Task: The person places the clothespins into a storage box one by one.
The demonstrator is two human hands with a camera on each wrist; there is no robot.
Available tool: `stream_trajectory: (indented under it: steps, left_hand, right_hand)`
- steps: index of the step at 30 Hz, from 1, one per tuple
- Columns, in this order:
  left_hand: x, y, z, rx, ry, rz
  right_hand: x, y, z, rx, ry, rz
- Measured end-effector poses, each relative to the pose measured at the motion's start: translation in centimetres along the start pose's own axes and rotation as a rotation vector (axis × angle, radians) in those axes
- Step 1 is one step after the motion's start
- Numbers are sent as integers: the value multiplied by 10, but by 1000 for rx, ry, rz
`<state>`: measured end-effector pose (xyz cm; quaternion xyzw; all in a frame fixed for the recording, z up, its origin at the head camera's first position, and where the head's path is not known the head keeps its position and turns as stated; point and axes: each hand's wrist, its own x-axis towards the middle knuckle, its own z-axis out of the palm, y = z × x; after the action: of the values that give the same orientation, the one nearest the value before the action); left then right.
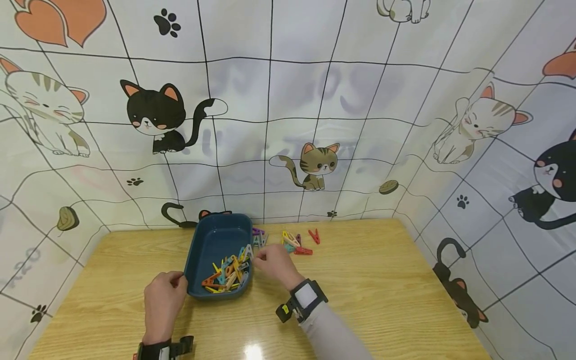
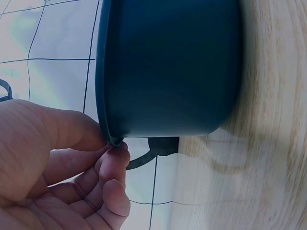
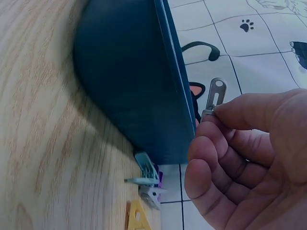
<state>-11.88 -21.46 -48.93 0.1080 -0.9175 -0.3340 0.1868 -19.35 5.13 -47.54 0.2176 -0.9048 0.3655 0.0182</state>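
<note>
**Two hands at a dark blue tray of clothespins**

A person's left hand (image 1: 163, 299) pinches the near left rim of a dark blue plastic tray (image 1: 211, 239) on a wooden table (image 1: 382, 290). In the left wrist view the thumb presses the rim's outer edge from one side and the curled fingers (image 2: 111, 165) meet it from the other, so the rim sits between thumb and fingertips.

The right hand (image 1: 275, 264) hovers at the tray's right rim. Its thumb and forefinger pinch a grey clothespin (image 3: 213, 99); the right wrist view shows the peg's grey end, with a small hole in it, sticking out past the fingertips and standing just beside the tray's rim. The other fingers curl loosely below it.

Inside the tray, just left of the right hand's fingers, lies a heap of clothespins (image 1: 226, 274) in orange, yellow, blue and white, gathered toward the near right corner.

On the table beyond the right hand's fingertips lie loose pegs: a grey and purple pair (image 1: 258, 237) close against the tray wall, a yellow and teal cluster (image 1: 290, 241) beside them, and two red clothespins (image 1: 313, 236) farther right.

A cat-patterned cloth backdrop (image 1: 315, 100) surrounds the table.
</note>
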Motion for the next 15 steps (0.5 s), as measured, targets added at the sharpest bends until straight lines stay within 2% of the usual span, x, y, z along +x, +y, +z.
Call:
stream_trajectory:
  steps: [4, 11, 15]
  left_hand:
    - [0, 0, 0, 0, 3, -2]
    - [-1, 0, 0, 0, 13, 12]
    - [-1, -1, 0, 0, 13, 10]
  right_hand:
    - [4, -6, 4, 4, -11, 20]
    - [12, -11, 9, -11, -52, 108]
    - [15, -12, 11, -13, -55, 114]
